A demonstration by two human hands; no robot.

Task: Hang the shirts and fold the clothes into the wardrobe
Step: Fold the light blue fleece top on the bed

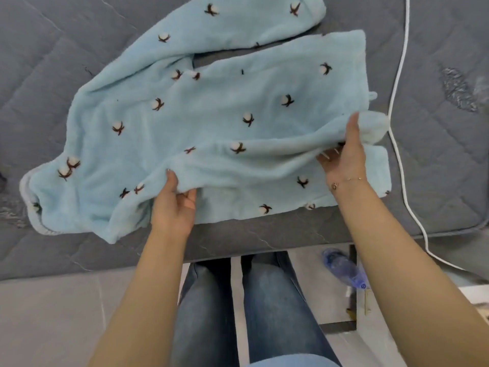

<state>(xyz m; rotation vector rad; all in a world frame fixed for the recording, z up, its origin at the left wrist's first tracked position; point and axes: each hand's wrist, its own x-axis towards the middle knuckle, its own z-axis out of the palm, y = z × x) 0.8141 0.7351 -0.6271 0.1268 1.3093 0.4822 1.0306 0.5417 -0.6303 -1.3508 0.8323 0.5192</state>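
Fleece top spread on a grey quilted mattress.
Left hand and right hand pinch its near edge; white cable at frame right, tiled floor below.

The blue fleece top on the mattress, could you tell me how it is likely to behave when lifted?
The top will probably flop: it already sags and creases between the left hand and right hand, which pinch its edge. Its plush pile suggests easy grip, not slipperiness. The loose sleeve will likely dangle.

The fleece garment is pale blue, dotted with white cotton bolls on brown stems. The quilted mattress is grey. At three o'clock, a white cable. Jeans blue.
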